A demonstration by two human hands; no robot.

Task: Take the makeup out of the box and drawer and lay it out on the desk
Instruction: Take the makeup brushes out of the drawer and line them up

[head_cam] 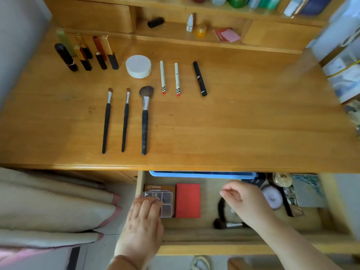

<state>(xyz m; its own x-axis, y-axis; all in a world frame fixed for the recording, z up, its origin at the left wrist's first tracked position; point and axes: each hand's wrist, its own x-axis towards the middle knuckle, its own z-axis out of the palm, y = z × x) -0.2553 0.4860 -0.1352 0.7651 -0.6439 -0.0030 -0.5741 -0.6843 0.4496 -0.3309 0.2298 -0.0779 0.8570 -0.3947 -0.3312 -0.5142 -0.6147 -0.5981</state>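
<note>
the left hand's fingers (145,204) are laid flat on a clear compartment case (165,204) at the drawer's (194,233) left wall; the right hand (243,201) is held loosely curled, grasping nothing, above a short brush (227,224) near the drawer's front edge. the drawer stage seems under way; a lift past the desk's (243,133) overhanging front edge is called for next. bare room is offered toward the desk's right front corner.

Single head view looks steeply down, close over the desk (214,133) and open drawer (194,230).
</note>
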